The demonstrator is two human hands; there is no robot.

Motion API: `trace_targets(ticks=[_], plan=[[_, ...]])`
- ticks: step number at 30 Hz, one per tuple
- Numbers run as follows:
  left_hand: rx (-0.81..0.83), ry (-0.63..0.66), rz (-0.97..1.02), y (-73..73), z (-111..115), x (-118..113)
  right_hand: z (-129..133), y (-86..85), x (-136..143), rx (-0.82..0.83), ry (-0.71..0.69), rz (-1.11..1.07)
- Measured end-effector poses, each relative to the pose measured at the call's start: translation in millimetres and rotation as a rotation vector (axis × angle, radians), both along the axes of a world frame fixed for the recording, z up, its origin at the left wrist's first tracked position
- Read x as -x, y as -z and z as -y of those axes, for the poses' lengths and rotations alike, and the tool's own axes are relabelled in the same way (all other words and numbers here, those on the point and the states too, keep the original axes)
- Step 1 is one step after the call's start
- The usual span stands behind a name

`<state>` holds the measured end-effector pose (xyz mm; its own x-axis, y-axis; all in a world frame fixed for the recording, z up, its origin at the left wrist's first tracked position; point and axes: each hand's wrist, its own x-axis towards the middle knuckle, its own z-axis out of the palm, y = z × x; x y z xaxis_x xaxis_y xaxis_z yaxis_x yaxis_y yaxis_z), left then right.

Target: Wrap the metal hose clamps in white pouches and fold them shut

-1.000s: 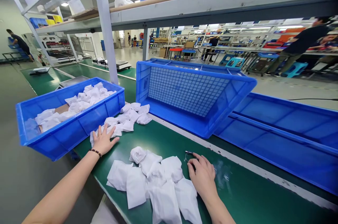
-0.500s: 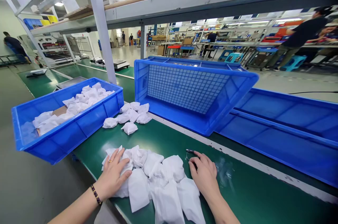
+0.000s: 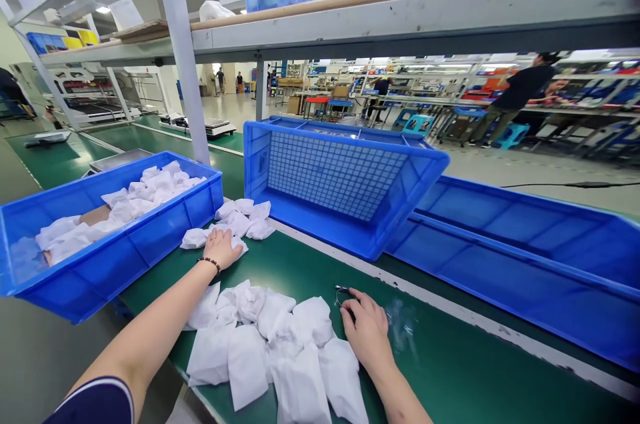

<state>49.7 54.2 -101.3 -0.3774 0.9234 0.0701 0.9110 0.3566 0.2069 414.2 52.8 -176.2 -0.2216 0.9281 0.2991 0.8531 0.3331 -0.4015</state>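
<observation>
My left hand (image 3: 221, 249) reaches to the small far pile, its fingers stretched over a white packet (image 3: 241, 246) and touching it. More soft white packets (image 3: 240, 219) lie just beyond, beside the blue crate. My right hand (image 3: 366, 327) rests on the green bench with curled fingers, closed on a thin dark cable (image 3: 341, 295) with a shiny metal end. The rest of that cable is hidden under the hand. Between my forearms spreads a larger heap of white packets (image 3: 295, 344), several of them flat and overlapping.
A blue crate (image 3: 150, 237) of white packets stands at the left. A tilted blue crate (image 3: 310, 221) and another long blue crate (image 3: 500, 277) line the bench's far side. A shelf beam (image 3: 375, 27) and an upright post (image 3: 183, 57) stand above. People work in the background.
My left hand has left the near heap and moved forward to the far packets. My right hand keeps its place on the bench with the cable. The view has shifted slightly.
</observation>
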Motion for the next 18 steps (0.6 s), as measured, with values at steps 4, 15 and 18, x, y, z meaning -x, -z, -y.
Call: trace_targets(ticks=[4,15,18], plan=[[0.043,0.098,-0.012,10.0,32,-17,-1,0.1,0,0.002,-0.007,-0.008],[0.053,0.377,0.115,-39.6,32,-51,-3,1.2,0,0.012,-0.029,-0.044],[0.043,0.225,0.085,-40.3,-16,-42,-3,1.8,-1,0.018,-0.038,-0.049]])
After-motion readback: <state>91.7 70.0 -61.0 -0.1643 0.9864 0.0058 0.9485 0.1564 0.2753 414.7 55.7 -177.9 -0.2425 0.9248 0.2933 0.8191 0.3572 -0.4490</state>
